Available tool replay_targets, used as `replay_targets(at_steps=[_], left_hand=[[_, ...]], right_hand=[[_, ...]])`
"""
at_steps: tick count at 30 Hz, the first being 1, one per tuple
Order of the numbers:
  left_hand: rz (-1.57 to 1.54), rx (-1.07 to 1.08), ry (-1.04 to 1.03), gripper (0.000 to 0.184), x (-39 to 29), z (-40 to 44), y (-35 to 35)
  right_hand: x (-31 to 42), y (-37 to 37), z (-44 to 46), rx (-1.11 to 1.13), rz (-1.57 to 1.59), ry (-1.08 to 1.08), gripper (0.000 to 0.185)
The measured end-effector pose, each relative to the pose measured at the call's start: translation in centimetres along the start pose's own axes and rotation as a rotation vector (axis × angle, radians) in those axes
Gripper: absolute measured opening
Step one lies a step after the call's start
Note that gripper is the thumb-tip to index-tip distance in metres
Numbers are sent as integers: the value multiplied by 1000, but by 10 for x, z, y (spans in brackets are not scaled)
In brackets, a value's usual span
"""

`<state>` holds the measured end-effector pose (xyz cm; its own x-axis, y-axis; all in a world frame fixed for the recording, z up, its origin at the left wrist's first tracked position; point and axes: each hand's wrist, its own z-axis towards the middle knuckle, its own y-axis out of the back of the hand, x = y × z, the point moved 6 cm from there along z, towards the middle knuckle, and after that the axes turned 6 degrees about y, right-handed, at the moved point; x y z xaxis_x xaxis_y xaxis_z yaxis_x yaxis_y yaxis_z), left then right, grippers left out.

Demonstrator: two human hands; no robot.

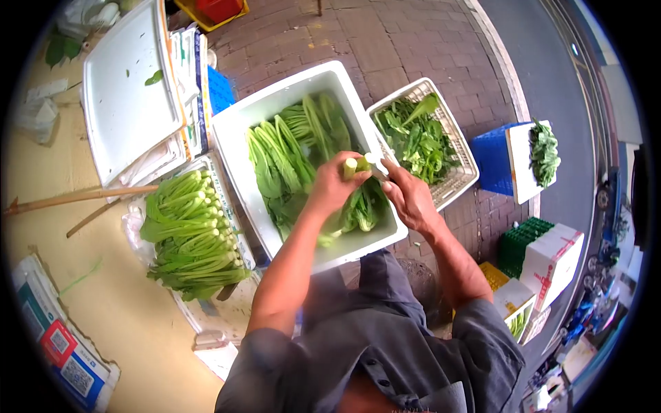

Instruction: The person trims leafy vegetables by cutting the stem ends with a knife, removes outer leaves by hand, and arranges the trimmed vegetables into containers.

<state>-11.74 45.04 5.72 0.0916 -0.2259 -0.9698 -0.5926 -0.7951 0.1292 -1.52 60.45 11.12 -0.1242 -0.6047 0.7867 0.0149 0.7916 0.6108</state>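
Over a white foam box (231,162), my left hand (332,182) is closed around leafy green stalks (350,167), their thick pale cut ends pointing up. My right hand (412,196) grips a small knife (378,173), its short blade against the stalk ends; the handle is hidden in my fingers. Long bunches of leafy greens (279,151) lie inside the foam box beneath my hands, seemingly in water. To the right of the box, a beige plastic crate (463,155) holds loose leaves and trimmings (420,138).
Stacked greens (196,234) lie on the left with stem ends facing the box. A white foam lid (127,89) and a wooden stick (82,199) are beyond them. On the right stand a blue crate (492,158) and a white carton (551,265) near the road.
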Motion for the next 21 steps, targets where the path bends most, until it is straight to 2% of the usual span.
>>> replay_targets(at_steps=[2,3,4,7,12,21], left_hand=[[23,16,-103,33,-23,-5,-9],[50,29,-85,33,-26,-7,-14],[74,45,-107,33,-33,-8,-17],[142,87,-174,33,-51,-12,-25],[116,154,-164,31,-62,-13,-39],[150,249,-203,34,-64,-6,-64]], right_hand=[[22,20,6,10,-39,54,45],[19,22,5,31,-66,96,57],[21,25,4,-2,-60,143,58],[19,34,-4,2,-66,105,57],[8,42,-18,60,5,-5,52],[-9,63,-36,98,169,-51,43]])
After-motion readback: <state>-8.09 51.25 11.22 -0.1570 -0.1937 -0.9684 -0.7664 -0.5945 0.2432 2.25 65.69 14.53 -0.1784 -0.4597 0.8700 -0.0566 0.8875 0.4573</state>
